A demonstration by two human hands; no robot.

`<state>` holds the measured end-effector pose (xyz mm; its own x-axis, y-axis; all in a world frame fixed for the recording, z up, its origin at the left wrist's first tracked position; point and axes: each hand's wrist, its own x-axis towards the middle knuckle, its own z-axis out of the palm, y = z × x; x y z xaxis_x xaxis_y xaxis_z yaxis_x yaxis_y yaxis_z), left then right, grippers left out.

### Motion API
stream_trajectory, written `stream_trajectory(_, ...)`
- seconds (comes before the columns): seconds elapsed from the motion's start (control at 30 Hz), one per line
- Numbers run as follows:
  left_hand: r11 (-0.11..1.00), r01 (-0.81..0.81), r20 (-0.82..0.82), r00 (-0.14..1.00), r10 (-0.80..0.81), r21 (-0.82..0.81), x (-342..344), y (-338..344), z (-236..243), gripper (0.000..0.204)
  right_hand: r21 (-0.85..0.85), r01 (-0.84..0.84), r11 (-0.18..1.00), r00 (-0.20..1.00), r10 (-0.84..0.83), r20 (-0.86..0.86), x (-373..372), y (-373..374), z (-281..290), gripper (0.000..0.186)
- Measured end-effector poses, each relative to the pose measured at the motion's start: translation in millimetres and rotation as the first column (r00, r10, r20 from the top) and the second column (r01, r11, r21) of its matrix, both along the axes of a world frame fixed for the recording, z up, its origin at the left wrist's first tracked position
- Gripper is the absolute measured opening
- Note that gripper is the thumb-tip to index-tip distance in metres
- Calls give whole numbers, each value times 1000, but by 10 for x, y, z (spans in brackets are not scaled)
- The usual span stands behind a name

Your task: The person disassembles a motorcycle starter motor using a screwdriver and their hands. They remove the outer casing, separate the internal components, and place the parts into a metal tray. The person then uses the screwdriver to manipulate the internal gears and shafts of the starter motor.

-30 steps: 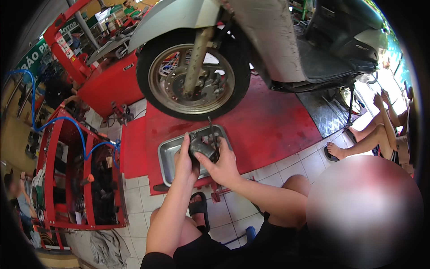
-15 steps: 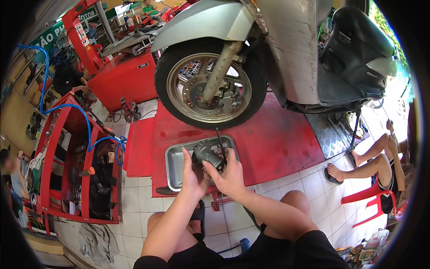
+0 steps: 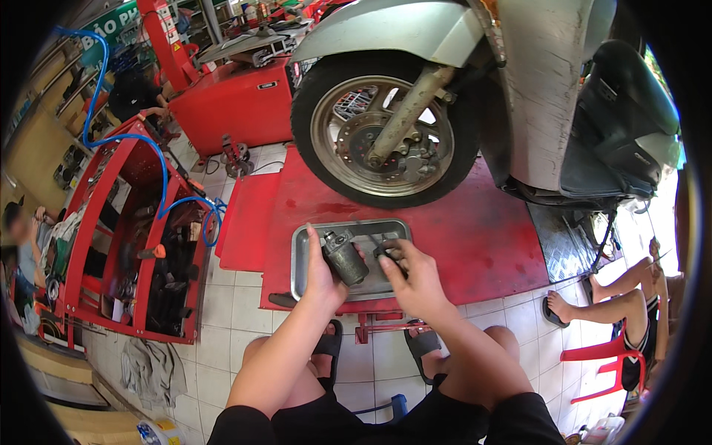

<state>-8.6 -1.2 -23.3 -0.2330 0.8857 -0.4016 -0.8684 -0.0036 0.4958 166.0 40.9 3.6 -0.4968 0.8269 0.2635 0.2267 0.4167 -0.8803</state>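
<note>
A dull grey, cylindrical starter motor [image 3: 347, 264] with lugs at its upper end rests tilted in my left hand [image 3: 323, 279], the thumb along its left side. To its right, my right hand [image 3: 420, 279] is closed round a black-handled screwdriver [image 3: 381, 254]. The screwdriver's thin shaft points up and away, smeared by motion, and stands apart from the motor. Both hands are over a shallow metal tray [image 3: 298, 256], whose inside they partly cover. The tray lies on a red lift platform [image 3: 489, 252].
Beyond the tray, a scooter's front wheel [image 3: 386, 141] stands on the platform. At the left is a red tool cart [image 3: 137, 245] with a blue air hose [image 3: 163, 174]. A seated person's leg [image 3: 608, 300] is by a red chair [image 3: 604, 356] at right. A grey rag [image 3: 152, 371] lies on the tiles.
My right hand has drawn away from the starter motor to the right, taking the screwdriver along. The motor now stays in my left hand alone. The whole view has shifted slightly.
</note>
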Motion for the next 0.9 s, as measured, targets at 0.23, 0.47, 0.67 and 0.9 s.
stream_trajectory(0.23, 990, 25, -103, 994, -39, -136, -37, -33, -12, 73, -695, -446, 564, 811, -74, -580, 214, 149, 169, 34)
stream_trajectory(0.47, 991, 66, -112, 991, -79, -115, 22, -31, 1, 68, -397, -429, 811, 843, 202, -498, 406, 104, 245, 29)
stream_trajectory(0.67, 963, -69, -347, 937, -27, -260, 213, -44, 76, 61, 24, -168, 985, 974, 170, -147, 280, -39, 275, 32)
stream_trajectory(0.9, 962, -111, -417, 909, -3, -250, 179, -13, -17, 57, 161, -128, 979, 979, 151, -138, 291, -32, 273, 45)
